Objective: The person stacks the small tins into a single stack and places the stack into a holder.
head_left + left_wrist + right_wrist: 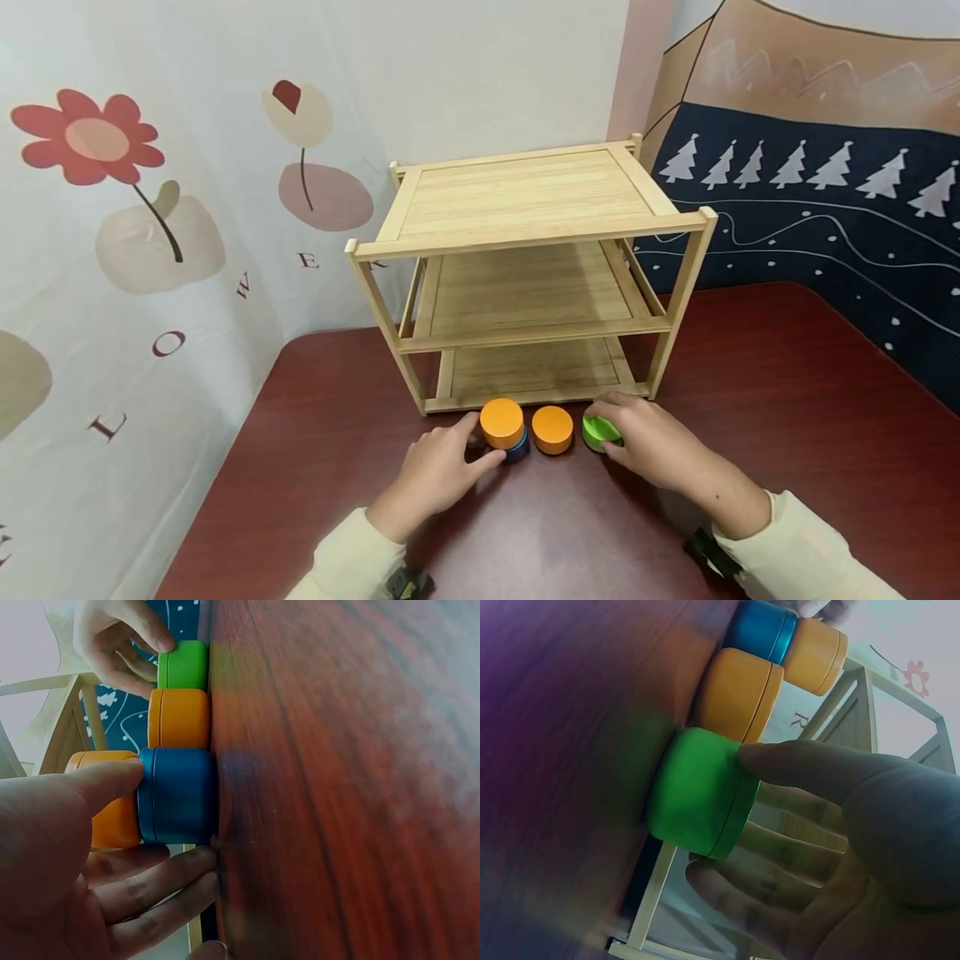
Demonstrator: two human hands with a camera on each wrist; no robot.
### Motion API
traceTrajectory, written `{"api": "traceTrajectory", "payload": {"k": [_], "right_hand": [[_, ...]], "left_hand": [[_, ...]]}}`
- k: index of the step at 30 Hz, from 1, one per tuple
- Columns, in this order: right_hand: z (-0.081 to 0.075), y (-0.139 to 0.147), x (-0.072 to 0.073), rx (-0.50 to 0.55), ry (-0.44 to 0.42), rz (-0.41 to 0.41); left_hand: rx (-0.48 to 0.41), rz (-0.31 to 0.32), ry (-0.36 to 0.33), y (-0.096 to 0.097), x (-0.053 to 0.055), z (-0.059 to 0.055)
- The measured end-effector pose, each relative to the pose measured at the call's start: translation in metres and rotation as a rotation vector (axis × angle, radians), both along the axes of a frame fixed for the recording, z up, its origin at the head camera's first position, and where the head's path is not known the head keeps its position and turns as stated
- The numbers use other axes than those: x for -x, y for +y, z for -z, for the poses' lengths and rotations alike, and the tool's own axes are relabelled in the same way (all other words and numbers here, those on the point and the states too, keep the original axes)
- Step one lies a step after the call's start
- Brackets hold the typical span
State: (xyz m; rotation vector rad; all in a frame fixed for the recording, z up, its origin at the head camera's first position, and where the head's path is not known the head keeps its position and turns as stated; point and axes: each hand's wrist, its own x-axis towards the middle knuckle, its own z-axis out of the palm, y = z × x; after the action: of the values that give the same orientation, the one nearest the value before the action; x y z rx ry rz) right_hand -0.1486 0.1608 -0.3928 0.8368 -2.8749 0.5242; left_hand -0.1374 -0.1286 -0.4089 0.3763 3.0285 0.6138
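Three round lidded tins touch the table in a row before the rack, and one more is stacked on top. An orange tin (502, 422) sits on a blue tin (180, 796) at the left end. My left hand (442, 469) holds this upper orange tin, thumb on the near side close to the blue lid, fingers behind. Another orange tin (552, 431) stands in the middle, untouched by either hand. At the right end my right hand (648, 437) pinches a green tin (700, 793) between thumb and fingers; its base is on the table.
Just behind the tins stands a three-tier wooden rack (525, 246) on the dark red table (322, 417). A printed cloth (187, 233) with flowers hangs at the back and left; a navy panel (810, 217) with white trees is at the right.
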Motion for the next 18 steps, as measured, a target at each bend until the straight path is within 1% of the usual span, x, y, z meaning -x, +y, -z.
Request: {"api": "traceTrajectory", "payload": {"k": [4,10,18], "right_hand": [[-0.001,0.0009,-0.0001,-0.006,0.006,-0.005],[-0.0012,0.0028,-0.0015,-0.009,0.013,-0.01],[-0.0027,0.0006,-0.0008,-0.012,-0.028,-0.011]], "left_hand": [[0.001,0.003,0.001,0.0006,-0.0001,-0.0011],[-0.003,0.012,0.01,0.0007,0.0009,0.0001],[-0.01,0.018,0.029,-0.0026,-0.0003,0.0016]]}}
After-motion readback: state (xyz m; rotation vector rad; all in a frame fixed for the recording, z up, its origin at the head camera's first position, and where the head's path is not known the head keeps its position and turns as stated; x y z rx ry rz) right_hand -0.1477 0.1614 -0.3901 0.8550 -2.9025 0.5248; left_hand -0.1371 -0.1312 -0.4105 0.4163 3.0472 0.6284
